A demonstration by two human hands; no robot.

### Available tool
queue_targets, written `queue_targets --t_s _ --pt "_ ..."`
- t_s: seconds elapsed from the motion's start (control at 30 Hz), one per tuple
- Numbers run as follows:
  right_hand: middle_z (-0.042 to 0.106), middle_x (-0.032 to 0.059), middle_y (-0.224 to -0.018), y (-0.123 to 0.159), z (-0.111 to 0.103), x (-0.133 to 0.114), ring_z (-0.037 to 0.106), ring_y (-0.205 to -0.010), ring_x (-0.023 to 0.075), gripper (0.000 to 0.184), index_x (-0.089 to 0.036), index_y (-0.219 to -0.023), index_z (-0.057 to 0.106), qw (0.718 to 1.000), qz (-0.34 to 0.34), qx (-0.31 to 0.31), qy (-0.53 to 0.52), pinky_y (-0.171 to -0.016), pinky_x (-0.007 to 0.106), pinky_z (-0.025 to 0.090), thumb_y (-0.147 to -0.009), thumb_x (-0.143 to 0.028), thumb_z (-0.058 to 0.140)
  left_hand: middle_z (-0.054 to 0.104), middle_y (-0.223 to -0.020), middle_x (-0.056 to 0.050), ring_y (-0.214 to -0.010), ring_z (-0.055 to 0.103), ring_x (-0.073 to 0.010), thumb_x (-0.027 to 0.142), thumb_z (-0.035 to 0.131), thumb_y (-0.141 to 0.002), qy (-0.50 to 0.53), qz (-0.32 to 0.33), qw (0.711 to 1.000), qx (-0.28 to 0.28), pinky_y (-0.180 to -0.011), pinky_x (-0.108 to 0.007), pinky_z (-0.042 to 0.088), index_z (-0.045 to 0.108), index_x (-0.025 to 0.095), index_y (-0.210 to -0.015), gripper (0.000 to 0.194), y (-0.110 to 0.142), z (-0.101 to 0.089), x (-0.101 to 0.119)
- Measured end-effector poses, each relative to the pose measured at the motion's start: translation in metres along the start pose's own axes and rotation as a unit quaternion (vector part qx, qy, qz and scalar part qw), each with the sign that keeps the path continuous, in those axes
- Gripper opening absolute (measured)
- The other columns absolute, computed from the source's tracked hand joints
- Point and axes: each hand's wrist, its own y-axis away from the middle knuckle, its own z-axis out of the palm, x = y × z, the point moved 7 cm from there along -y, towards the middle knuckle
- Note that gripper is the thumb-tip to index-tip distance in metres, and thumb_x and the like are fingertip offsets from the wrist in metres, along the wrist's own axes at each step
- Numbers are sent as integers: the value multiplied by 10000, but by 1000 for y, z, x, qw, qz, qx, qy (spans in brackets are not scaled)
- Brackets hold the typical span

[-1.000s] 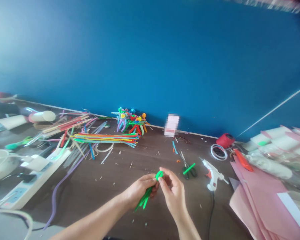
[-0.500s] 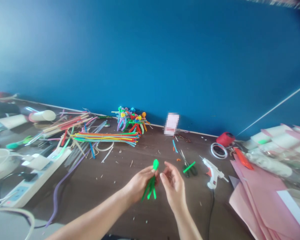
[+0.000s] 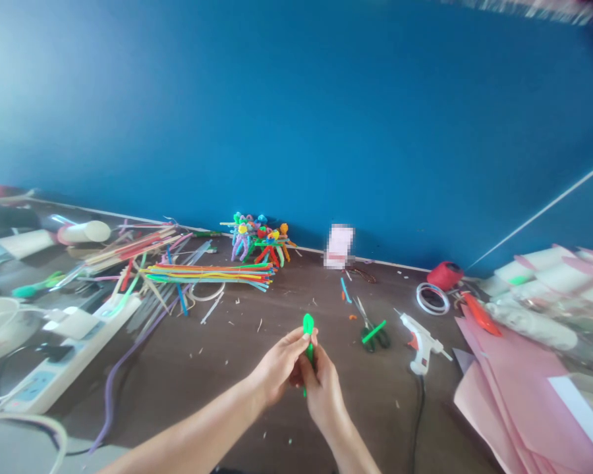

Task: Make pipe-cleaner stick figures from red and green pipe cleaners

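The green pipe cleaner (image 3: 308, 327) stands upright in your grip, its rounded loop rising just above your fingertips and a short end showing below your hands. Your left hand (image 3: 278, 366) is clamped on it, pinching just under the loop. Your right hand (image 3: 322, 390) is closed beside the left, around the stems, which are mostly hidden between the two. The piece is held clear of the surface (image 3: 202, 362).

To your right lie scissors (image 3: 368, 341) with a green offcut (image 3: 374, 332) across them, then a hot glue gun (image 3: 419, 342) and pink paper sheets (image 3: 518, 408). Ahead and left lies a bundle of coloured pipe cleaners (image 3: 207, 273). Beyond it, pipe-cleaner figures (image 3: 257, 242) stand against the blue wall (image 3: 296, 118). A power strip (image 3: 74, 339) sits at far left.
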Motion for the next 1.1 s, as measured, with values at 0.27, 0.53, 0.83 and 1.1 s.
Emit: queue_targets --t_s 0.27,0.53,0.83,1.1 --pt "339 -92 -477 8 5 12 207 -350 36 301 -197 -727 460 948 175 -51 -260 -330 148 197 -729 -488 537 514 -442 25 -361 527 -160 437 439 -781 -16 -57 992 -112 -373 -271 422 412 168 -1201 500 3 11 -3" --pt "216 -94 -497 5 1 11 126 -409 58 298 -204 -762 462 970 99 2 -221 -360 171 108 -728 -487 550 643 -851 -65 -794 561 -157 350 571 -732 -83 123 989 -22 -786 -266 403 632 131 -900 283 10 6 21" --pt "266 -71 -519 6 -2 2 182 -429 76 313 -205 -719 467 985 63 28 -161 -392 196 156 -713 -507 545 603 -732 -44 -760 520 -169 345 600 -697 -180 204 962 -7 -731 -265 389 680 123 -778 250 10 3 35" --pt "240 -89 -503 4 -2 8 158 -426 58 322 -198 -708 413 991 72 12 -110 -385 185 111 -759 -505 495 592 -879 -67 -834 526 -180 315 591 -712 -268 220 937 -39 -750 -265 407 693 147 -830 230 11 5 44"
